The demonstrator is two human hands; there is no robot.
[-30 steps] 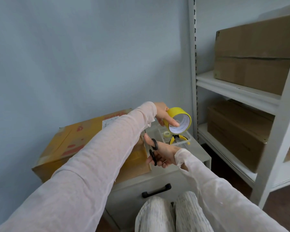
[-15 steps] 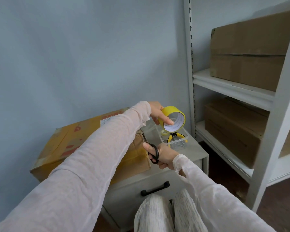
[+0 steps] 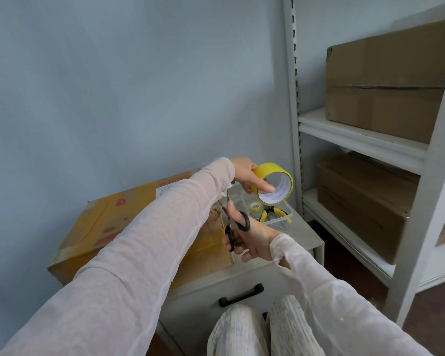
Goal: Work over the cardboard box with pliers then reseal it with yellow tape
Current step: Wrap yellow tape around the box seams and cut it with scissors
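A worn cardboard box [image 3: 106, 224] with yellow tape and red marks lies on a grey drawer cabinet [image 3: 288, 255]. My left hand [image 3: 247, 174] holds a roll of yellow tape [image 3: 274, 185] up above the cabinet's right part. Just below it, my right hand [image 3: 252, 236] grips black-handled scissors [image 3: 235, 224] with the blades pointing up toward the left wrist; the blade tips are partly hidden by the sleeve. Yellow-handled pliers [image 3: 271, 214] lie in a clear plastic tray [image 3: 280, 222] under the roll.
A small roll of clear tape [image 3: 255, 206] also sits in the tray. A white metal shelf rack [image 3: 362, 145] stands at the right with large brown boxes [image 3: 385, 80] on its shelves. The cabinet has a black drawer handle [image 3: 240, 295]. My knees are below.
My left hand has shifted the yellow roll slightly right. My right hand has kept the scissors close under it, blades upright. The view has shifted a little.
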